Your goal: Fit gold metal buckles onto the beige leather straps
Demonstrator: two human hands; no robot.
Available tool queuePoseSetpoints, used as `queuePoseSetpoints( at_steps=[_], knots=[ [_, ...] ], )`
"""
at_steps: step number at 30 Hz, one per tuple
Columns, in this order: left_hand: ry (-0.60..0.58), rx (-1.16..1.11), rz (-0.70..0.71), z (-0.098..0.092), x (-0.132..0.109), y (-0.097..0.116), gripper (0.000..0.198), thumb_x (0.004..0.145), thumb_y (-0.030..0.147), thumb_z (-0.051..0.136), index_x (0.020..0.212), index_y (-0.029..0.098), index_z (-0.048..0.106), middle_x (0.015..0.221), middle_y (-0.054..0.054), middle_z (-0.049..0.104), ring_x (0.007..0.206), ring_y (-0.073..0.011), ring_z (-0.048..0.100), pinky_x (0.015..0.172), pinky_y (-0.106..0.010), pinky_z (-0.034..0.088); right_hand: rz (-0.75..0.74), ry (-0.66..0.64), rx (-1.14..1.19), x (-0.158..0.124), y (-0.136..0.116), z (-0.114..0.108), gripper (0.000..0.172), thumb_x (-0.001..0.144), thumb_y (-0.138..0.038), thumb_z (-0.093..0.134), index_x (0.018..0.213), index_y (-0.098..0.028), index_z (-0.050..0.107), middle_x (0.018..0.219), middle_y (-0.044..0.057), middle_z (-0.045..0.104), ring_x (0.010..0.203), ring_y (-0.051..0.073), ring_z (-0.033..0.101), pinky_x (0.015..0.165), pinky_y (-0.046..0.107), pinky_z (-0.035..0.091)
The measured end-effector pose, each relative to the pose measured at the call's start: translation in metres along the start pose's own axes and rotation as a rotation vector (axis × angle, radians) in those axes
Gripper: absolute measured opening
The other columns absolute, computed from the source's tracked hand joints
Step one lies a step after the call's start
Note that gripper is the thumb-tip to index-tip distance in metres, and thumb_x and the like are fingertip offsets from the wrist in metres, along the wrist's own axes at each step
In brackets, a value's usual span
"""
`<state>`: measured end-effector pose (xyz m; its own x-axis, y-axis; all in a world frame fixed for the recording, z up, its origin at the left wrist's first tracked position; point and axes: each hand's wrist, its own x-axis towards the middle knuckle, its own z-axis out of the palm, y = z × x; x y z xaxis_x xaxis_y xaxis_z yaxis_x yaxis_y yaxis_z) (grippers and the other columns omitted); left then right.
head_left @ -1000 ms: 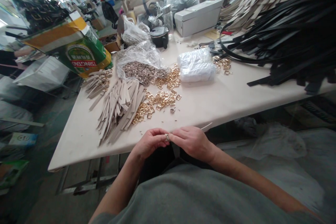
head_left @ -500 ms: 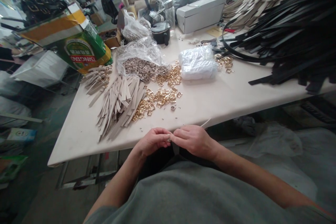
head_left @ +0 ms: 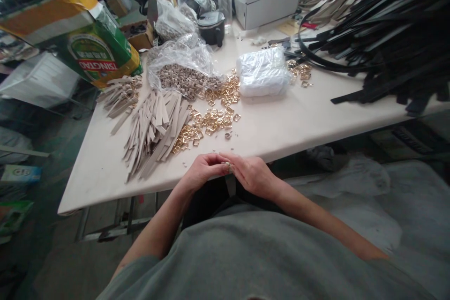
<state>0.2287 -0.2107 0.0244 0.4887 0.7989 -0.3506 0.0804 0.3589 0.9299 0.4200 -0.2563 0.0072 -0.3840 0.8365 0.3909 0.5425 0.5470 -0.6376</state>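
Left hand (head_left: 201,171) and right hand (head_left: 256,176) meet at the fingers (head_left: 217,168), 2 bare forearms (head_left: 160,224) angled inward.

You have pale, diffuse light across the worktop (head_left: 281,124), glinting off the plastic-wrapped bundle (head_left: 263,74) on it. Beneath the worktop, shadow swallows detail. Beyond its left side, your view smears and stretches; at its near edge, your hands (head_left: 259,177) look slightly soft.

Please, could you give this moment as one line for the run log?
left hand: holding small pale piece | right hand: at same piece, grip unclear | gold buckles: loose on table | beige straps: piled beside buckles
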Motion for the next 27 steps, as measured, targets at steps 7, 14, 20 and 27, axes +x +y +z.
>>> queuePoseSetpoints(
  at_steps=[7,14,20,27],
  knots=[
    [0.168,0.099,0.132,-0.009,0.001,0.013,0.024,0.067,0.029,0.086,0.086,0.017,0.079,0.067,-0.002,0.071,0.061,-0.0114,0.061,0.062,-0.023,0.049,0.15,-0.008,0.069,0.007,0.006,-0.005,0.023,0.099,-0.023,0.051,0.118,-0.018,0.063,0.093,0.007,0.076,0.078,0.018,0.069,0.071,0.028,0.051],
    [0.181,-0.038,0.155,0.0,0.005,0.004,0.04,0.065,0.025,0.086,0.102,0.018,0.074,0.07,0.001,0.07,0.063,-0.0106,0.063,0.063,-0.021,0.05,0.351,0.062,0.355,0.013,0.001,-0.002,0.019,0.097,-0.025,0.051,0.083,-0.019,0.062,0.062,-0.003,0.061,0.053,0.01,0.054,0.055,0.022,0.042],
    [0.257,-0.134,0.17,-0.003,0.005,0.0,0.038,0.067,0.03,0.085,0.1,0.017,0.071,0.078,-0.002,0.072,0.066,-0.0116,0.065,0.063,-0.023,0.052,0.447,0.06,0.521,0.017,0.0,-0.008,0.019,0.097,-0.03,0.05,0.085,-0.019,0.06,0.061,-0.004,0.061,0.045,0.008,0.051,0.048,0.02,0.041],
    [0.253,0.046,0.157,-0.009,0.003,0.008,0.025,0.072,0.039,0.081,0.074,0.015,0.072,0.061,-0.002,0.068,0.054,-0.0104,0.059,0.055,-0.022,0.048,0.444,0.048,0.509,0.017,-0.002,-0.011,0.02,0.097,-0.032,0.051,0.086,-0.019,0.061,0.061,-0.004,0.06,0.045,0.008,0.05,0.048,0.02,0.041]
  ],
)
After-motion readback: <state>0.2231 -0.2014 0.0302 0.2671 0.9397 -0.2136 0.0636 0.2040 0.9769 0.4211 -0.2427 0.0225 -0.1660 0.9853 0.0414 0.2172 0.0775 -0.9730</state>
